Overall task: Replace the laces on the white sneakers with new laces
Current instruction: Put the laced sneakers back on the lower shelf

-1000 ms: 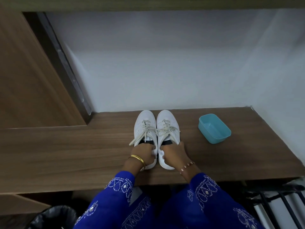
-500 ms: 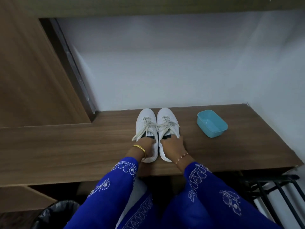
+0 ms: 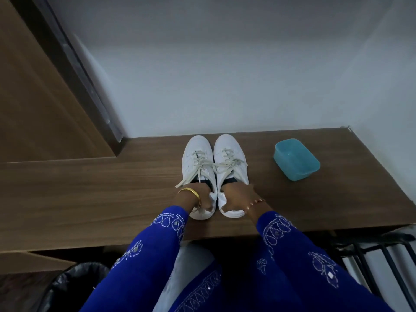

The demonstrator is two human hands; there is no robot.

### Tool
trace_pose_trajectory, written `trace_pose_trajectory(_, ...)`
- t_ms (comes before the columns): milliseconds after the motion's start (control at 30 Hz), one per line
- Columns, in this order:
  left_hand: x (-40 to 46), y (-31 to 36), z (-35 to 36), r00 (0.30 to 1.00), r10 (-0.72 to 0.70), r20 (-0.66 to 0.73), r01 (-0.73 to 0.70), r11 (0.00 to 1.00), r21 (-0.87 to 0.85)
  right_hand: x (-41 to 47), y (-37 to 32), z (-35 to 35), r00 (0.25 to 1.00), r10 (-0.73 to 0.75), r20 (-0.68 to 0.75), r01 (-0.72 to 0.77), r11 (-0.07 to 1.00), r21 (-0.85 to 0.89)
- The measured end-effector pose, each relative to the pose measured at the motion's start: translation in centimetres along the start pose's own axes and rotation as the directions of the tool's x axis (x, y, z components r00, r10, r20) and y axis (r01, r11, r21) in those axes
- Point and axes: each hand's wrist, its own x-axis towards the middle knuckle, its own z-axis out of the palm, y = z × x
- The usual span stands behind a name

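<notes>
Two white sneakers (image 3: 213, 172) sit mid-bench (image 3: 90, 188), old laces (image 3: 211, 164) tied; left hand (image 3: 198, 199) and right hand (image 3: 236, 199) grasp the heels, likely steadying them for unlacing.

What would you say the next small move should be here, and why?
Probably let go of one heel and pull a loose lace end to undo a bow. Both sneakers stand on the table with old laces tied, and the left hand and right hand grip the heels.
</notes>
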Motion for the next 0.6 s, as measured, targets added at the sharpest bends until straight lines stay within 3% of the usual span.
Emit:
trace_pose_trajectory(167, 0.1, 0.0, 0.2, 1.000, 0.009, -0.011, -0.009, 1.000, -0.013, 0.0, -0.6, 0.0, 0.996, 0.083, 0.012, -0.081, 0.993, -0.090)
trace_pose_trajectory(433, -2.5, 1.2, -1.9, 0.998, 0.013, -0.055, -0.011, 0.999, 0.048, -2.1, -2.0, -2.6, 0.992, 0.121, -0.019, -0.121, 0.993, 0.008)
trace_pose_trajectory(600, -5.2, 2.1, -6.1, 0.995, 0.069, -0.069, -0.061, 0.992, 0.113, -5.0, -2.9, -6.9, 0.986, 0.139, -0.095, -0.142, 0.989, -0.029)
